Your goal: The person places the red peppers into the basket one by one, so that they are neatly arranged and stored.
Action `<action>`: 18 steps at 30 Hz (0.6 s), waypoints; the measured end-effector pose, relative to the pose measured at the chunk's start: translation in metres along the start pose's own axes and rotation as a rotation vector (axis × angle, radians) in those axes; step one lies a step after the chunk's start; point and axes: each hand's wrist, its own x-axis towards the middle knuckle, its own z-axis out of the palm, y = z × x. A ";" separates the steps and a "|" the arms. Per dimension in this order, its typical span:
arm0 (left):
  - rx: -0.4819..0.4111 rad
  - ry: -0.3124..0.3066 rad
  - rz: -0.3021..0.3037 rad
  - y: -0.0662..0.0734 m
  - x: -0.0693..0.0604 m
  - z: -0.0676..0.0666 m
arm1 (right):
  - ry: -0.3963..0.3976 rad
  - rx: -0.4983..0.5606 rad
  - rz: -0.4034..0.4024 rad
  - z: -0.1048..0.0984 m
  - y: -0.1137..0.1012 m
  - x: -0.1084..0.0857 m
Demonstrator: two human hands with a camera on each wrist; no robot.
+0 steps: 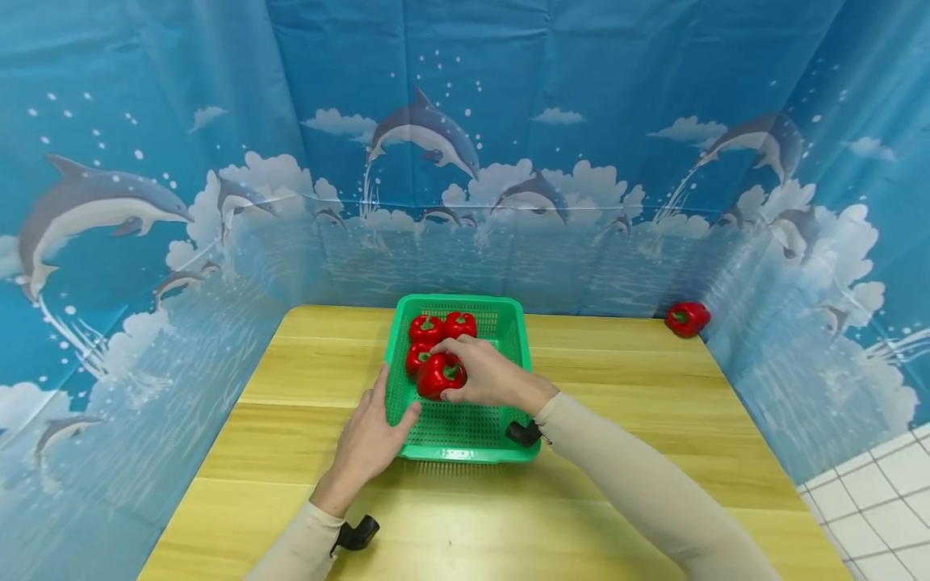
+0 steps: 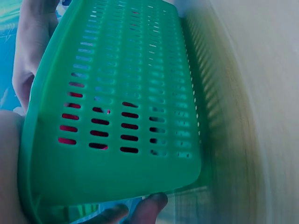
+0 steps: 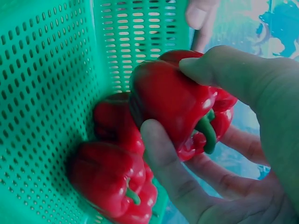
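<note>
My right hand grips a red bell pepper with a green stem, held inside the green basket. In the right wrist view its thumb and fingers wrap round the pepper. Three more red bell peppers sit in the basket's far left part, one partly hidden behind the held pepper. My left hand holds the basket's left side, its thumb over the rim. In the left wrist view fingertips show by the far end of the perforated basket wall.
Another red bell pepper lies at the table's far right corner. The basket stands on a yellow wood-grain table. A blue dolphin-print curtain hangs behind the table and along its sides.
</note>
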 end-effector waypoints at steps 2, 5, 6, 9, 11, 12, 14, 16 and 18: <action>-0.017 -0.009 0.002 -0.001 0.001 -0.001 | -0.020 0.001 0.013 0.003 -0.001 0.004; -0.048 -0.029 0.012 -0.002 0.002 -0.003 | -0.037 -0.001 0.024 0.007 -0.002 0.010; -0.056 -0.035 0.014 -0.003 0.002 -0.003 | -0.041 -0.004 0.029 0.008 -0.003 0.012; -0.063 -0.047 0.023 -0.006 0.001 -0.004 | -0.056 -0.016 0.039 0.014 -0.004 0.018; -0.056 -0.049 0.029 -0.007 -0.001 -0.005 | -0.069 -0.023 0.050 0.019 -0.004 0.022; -0.052 -0.048 0.030 -0.008 -0.001 -0.004 | -0.072 -0.025 0.056 0.021 -0.004 0.024; -0.045 -0.044 0.034 -0.008 -0.002 -0.005 | -0.076 -0.025 0.064 0.025 -0.005 0.027; -0.040 -0.038 0.034 -0.008 -0.003 -0.004 | -0.075 -0.024 0.072 0.028 -0.006 0.030; -0.035 -0.033 0.031 -0.009 -0.004 -0.003 | -0.075 -0.023 0.076 0.030 -0.006 0.032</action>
